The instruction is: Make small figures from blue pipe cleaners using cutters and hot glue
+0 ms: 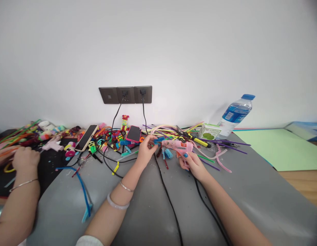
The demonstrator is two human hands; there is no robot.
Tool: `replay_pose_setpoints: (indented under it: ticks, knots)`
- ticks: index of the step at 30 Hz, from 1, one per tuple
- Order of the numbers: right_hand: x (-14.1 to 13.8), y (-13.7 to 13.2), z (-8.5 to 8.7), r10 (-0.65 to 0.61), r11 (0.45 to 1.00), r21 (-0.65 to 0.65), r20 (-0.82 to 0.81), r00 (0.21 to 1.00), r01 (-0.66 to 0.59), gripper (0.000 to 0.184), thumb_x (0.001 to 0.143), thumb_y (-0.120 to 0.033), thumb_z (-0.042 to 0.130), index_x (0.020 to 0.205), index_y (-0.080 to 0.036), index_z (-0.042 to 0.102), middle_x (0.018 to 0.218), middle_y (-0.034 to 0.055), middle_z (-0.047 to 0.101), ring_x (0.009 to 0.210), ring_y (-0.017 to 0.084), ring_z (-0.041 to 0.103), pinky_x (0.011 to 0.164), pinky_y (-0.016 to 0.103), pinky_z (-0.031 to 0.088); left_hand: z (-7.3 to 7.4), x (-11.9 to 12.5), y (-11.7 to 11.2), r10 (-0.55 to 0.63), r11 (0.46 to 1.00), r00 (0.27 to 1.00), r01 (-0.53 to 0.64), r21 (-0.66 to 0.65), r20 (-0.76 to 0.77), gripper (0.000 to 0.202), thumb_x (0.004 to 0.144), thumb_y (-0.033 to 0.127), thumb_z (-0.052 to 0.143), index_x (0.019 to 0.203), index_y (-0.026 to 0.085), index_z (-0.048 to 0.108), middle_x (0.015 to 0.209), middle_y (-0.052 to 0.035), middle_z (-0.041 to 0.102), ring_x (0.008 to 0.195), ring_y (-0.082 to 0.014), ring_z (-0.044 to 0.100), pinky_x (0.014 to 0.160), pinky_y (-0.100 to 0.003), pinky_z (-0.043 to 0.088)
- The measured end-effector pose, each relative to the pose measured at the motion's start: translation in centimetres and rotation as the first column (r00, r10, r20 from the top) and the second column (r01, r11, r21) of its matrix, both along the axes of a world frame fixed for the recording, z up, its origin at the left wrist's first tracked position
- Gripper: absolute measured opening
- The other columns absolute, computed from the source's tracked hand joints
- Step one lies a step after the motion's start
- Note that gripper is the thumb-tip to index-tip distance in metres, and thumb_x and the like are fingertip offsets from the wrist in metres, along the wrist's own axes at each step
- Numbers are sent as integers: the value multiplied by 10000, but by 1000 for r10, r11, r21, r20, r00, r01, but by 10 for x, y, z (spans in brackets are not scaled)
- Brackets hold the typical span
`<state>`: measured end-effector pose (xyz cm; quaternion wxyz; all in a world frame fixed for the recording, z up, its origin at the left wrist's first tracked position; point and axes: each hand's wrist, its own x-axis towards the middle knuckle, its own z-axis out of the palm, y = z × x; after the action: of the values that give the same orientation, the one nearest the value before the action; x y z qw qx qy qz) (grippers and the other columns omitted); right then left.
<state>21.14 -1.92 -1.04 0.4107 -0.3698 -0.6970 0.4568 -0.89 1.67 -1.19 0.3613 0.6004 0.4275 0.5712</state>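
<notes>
Left hand [146, 150]: thumb and fingertips pinch a small blue fuzzy piece [159, 139], held just above the desk [153, 205] in front of the pile of craft stems [166, 129]. Right hand [195, 164]: fingers wrap the handle of a pink glue gun [178, 145], whose nozzle points left, toward the blue piece. Whether nozzle and piece touch is too small to tell; whether the trigger is pressed cannot be told. A black cable [203, 201] runs from below the right hand toward the near edge.

Judged step in hand: gluing, with the nozzle presented to the blue piece. The next move appears to call for a steady left pinch, the nozzle aligned on the joint, and a controlled squeeze of the trigger, with the left fingertips clear of the hot end.

Surroundings: a light-blue fuzzy piece [169, 153] lies just below the gun barrel. Yellow-handled pliers [201, 141] lie behind the gun. A pink-cased phone [134, 134] rests left of the work, beyond the left hand.
</notes>
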Motion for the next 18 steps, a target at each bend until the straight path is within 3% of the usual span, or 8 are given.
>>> replay_pose_setpoints:
  ticks: [7,13,18]
  knots:
    - [-1,-1,-2,-2,1000,-21,-29,1000,1,583,910,-735,372,662,-218,478,406,-46,402,392,109,279,444,282,232,-1,0,1,3,1000,1000,-3,13,-6,222,718,157,654,929,214,613,890,-19,643,709,-126,579,555,-198,423]
    - [-1,-1,0,-6,1000,19,14,1000,5,642,927,-721,347,521,-226,403,399,-19,400,406,109,294,454,292,253,-1,0,1,2,1000,1000,-2,12,-5,211,724,182,655,928,215,609,886,-17,642,717,-127,581,560,-200,423]
    - [-2,-1,2,-17,1000,1,-14,1000,17,611,918,-730,360,591,-221,448,394,-32,396,391,109,294,441,287,243,0,-1,1,9,1000,1000,-9,12,7,211,722,165,648,923,217,610,880,-21,640,719,-132,579,562,-203,422]
